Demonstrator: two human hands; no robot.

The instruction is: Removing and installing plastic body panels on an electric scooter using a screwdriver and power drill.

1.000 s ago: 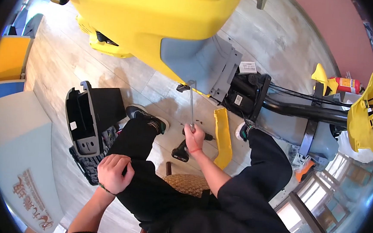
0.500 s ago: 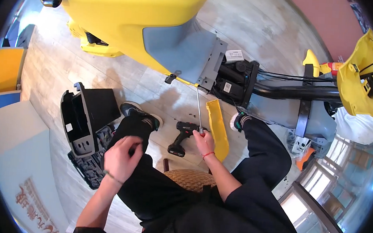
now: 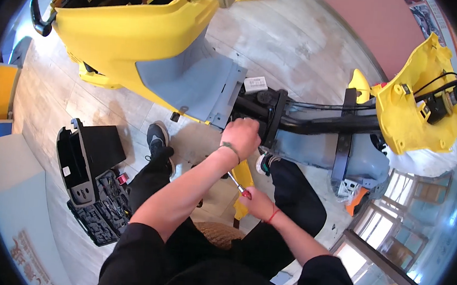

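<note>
My right hand (image 3: 260, 203) is closed round the red handle of a screwdriver (image 3: 235, 181); its metal shaft points up and left, under my left wrist. My left hand (image 3: 241, 138) reaches to the edge of a yellow and grey scooter body (image 3: 184, 86), beside the dark frame parts (image 3: 252, 108). Its fingers are curled down, and whatever they hold is hidden. Behind the left forearm, on the floor between my feet, lies a yellow trim panel (image 3: 244, 174), partly covered.
A black storage bin (image 3: 98, 152) and an open tool case (image 3: 99, 210) lie to the left. A small white-labelled box (image 3: 255, 84) rests on the frame. To the right are the black frame tube (image 3: 320, 125) and the yellow front cowl (image 3: 427, 106) with cables.
My left hand has moved from over my left thigh up to the scooter's edge. The right hand has drawn the screwdriver back from the panel and tilted it. The view has shifted too.
</note>
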